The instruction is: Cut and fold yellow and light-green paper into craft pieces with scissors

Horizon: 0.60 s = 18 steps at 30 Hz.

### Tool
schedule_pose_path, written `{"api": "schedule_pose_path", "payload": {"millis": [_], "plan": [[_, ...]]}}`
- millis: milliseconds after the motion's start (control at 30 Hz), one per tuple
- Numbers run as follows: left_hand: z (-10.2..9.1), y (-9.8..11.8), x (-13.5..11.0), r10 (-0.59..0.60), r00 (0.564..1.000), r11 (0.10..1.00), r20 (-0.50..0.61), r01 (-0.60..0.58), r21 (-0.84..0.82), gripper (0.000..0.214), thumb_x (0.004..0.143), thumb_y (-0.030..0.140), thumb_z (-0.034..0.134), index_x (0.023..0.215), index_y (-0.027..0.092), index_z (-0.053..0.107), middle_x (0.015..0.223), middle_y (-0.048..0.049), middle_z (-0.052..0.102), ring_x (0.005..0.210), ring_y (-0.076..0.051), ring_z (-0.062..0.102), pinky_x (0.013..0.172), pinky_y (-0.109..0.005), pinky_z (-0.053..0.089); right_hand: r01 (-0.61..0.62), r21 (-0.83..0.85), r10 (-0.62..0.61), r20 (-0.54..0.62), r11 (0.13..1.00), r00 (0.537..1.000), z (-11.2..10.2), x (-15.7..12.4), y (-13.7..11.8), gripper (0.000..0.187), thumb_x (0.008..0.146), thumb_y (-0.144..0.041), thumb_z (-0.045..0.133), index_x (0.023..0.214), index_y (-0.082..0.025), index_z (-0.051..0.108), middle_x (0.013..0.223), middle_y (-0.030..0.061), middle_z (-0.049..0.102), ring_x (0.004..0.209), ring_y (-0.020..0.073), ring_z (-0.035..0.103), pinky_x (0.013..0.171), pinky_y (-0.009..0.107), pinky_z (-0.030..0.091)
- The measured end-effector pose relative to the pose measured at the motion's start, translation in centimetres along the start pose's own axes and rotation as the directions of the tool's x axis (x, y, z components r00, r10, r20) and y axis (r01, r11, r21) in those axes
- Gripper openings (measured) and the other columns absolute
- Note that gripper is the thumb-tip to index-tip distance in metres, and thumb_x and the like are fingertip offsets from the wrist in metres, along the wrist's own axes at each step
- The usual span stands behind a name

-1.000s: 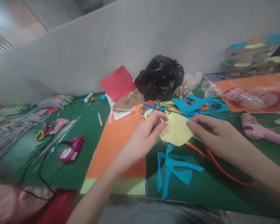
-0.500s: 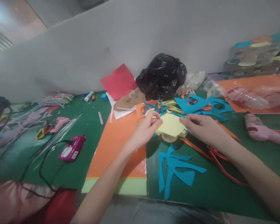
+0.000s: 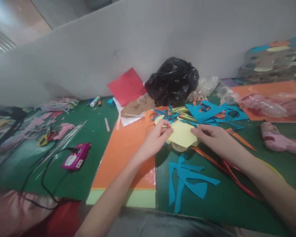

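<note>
Yellow paper (image 3: 183, 133) bridges left hand (image 3: 156, 139) and right hand (image 3: 211, 137); black bag (image 3: 172, 82), inside hidden.

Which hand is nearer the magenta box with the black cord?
Left. The left hand, holding the yellow paper by its left edge, is right of the magenta box; the right hand, at the right edge, is farther right.

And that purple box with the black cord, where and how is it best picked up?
Probably by its near half, from above: the purple box looks blocky, with longer left and right sides to squeeze, and the black cord runs off leftward from its far half.
</note>
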State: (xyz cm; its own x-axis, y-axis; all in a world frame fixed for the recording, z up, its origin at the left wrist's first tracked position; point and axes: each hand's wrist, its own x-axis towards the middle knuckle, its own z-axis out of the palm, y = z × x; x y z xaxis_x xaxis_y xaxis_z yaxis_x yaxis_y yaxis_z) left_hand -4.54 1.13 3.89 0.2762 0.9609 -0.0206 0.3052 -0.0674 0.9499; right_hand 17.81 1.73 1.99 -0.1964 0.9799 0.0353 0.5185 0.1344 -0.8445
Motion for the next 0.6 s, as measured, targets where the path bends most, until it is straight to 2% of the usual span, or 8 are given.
{"api": "schedule_pose_path", "payload": {"millis": [233, 300, 333, 367, 400, 467, 533, 600], "plan": [[0.1, -0.2, 0.1, -0.016, 1.0, 0.998, 0.004, 0.016, -0.057, 0.018, 0.096, 0.04, 0.05, 0.096, 0.023, 0.047, 0.065, 0.0071, 0.034, 0.058, -0.009, 0.032, 0.057, -0.024, 0.025, -0.021, -0.022, 0.021, 0.032, 1.0, 0.999, 0.0, 0.0, -0.3, 0.059, 0.087, -0.073, 0.047, 0.062, -0.02, 0.038, 0.06, -0.0035, 0.035, 0.057, 0.012, 0.035, 0.05, 0.024, 0.027], [0.2, -0.3, 0.1, -0.025, 1.0, 0.997, 0.004, 0.026, -0.071, 0.018, 0.096, 0.04, 0.051, 0.096, 0.023, 0.047, 0.065, 0.0074, 0.033, 0.058, -0.009, 0.032, 0.057, -0.023, 0.025, -0.036, -0.121, 0.032, -0.036, 0.992, 0.999, 0.1, 0.0, -0.5, 0.054, 0.09, -0.069, 0.044, 0.065, -0.021, 0.041, 0.06, -0.0022, 0.043, 0.057, 0.0142, 0.041, 0.052, 0.026, 0.033], [0.3, -0.3, 0.1, -0.026, 1.0, 0.997, 0.003, 0.026, -0.077, 0.018, 0.095, 0.04, 0.051, 0.096, 0.023, 0.047, 0.064, 0.0075, 0.033, 0.058, -0.009, 0.032, 0.057, -0.023, 0.025, -0.024, -0.193, 0.001, -0.118, 0.981, 0.993, 0.2, -0.1, -0.6, 0.05, 0.091, -0.066, 0.043, 0.068, -0.021, 0.044, 0.062, -0.0003, 0.048, 0.059, 0.0165, 0.046, 0.054, 0.028, 0.037], [0.3, -0.4, 0.2, -0.023, 1.0, 0.996, 0.004, 0.023, -0.082, 0.018, 0.095, 0.04, 0.051, 0.096, 0.023, 0.047, 0.064, 0.0077, 0.032, 0.058, -0.009, 0.031, 0.056, -0.023, 0.025, 0.014, -0.274, -0.076, -0.218, 0.962, 0.973, 0.3, -0.2, -0.7, 0.047, 0.093, -0.063, 0.041, 0.073, -0.021, 0.048, 0.067, 0.0029, 0.054, 0.064, 0.0198, 0.051, 0.058, 0.031, 0.042], [0.3, -0.4, 0.2, -0.018, 1.0, 0.996, 0.005, 0.018, -0.088, 0.018, 0.095, 0.04, 0.051, 0.096, 0.023, 0.047, 0.064, 0.0078, 0.031, 0.057, -0.009, 0.031, 0.056, -0.022, 0.025, 0.073, -0.36, -0.192, -0.306, 0.93, 0.932, 0.4, -0.3, -0.9, 0.044, 0.095, -0.059, 0.04, 0.08, -0.02, 0.053, 0.075, 0.0074, 0.06, 0.072, 0.024, 0.056, 0.064, 0.036, 0.046], [0.3, -0.5, 0.2, -0.006, 1.0, 0.995, 0.005, 0.006, -0.103, 0.019, 0.095, 0.041, 0.051, 0.096, 0.023, 0.047, 0.063, 0.0081, 0.03, 0.057, -0.009, 0.029, 0.055, -0.022, 0.025, 0.246, -0.51, -0.466, -0.364, 0.824, 0.806, 0.7, -0.5, -1.3, 0.041, 0.099, -0.05, 0.039, 0.101, -0.014, 0.059, 0.1, 0.0172, 0.066, 0.097, 0.0316, 0.06, 0.084, 0.046, 0.049], [0.3, -0.6, 0.2, 0.0, 1.0, 0.993, 0.008, 0.001, -0.118, 0.02, 0.095, 0.042, 0.052, 0.096, 0.023, 0.048, 0.063, 0.0084, 0.029, 0.056, -0.008, 0.029, 0.055, -0.021, 0.025, 0.415, -0.593, -0.658, -0.273, 0.69, 0.702, 1.2, -0.8, -1.8, 0.04, 0.101, -0.04, 0.039, 0.124, -0.012, 0.056, 0.123, 0.0199, 0.063, 0.119, 0.0331, 0.056, 0.102, 0.05, 0.044], [0.4, -0.4, 0.1, -0.004, 1.0, 0.992, 0.006, 0.005, -0.125, 0.021, 0.095, 0.044, 0.053, 0.095, 0.023, 0.048, 0.063, 0.0084, 0.03, 0.055, -0.008, 0.03, 0.054, -0.02, 0.027, 0.53, -0.625, -0.747, -0.133, 0.573, 0.651, 1.8, -1.2, -2.1, 0.043, 0.102, -0.035, 0.041, 0.139, -0.013, 0.048, 0.136, 0.0179, 0.058, 0.13, 0.0306, 0.051, 0.112, 0.05, 0.038]]}}
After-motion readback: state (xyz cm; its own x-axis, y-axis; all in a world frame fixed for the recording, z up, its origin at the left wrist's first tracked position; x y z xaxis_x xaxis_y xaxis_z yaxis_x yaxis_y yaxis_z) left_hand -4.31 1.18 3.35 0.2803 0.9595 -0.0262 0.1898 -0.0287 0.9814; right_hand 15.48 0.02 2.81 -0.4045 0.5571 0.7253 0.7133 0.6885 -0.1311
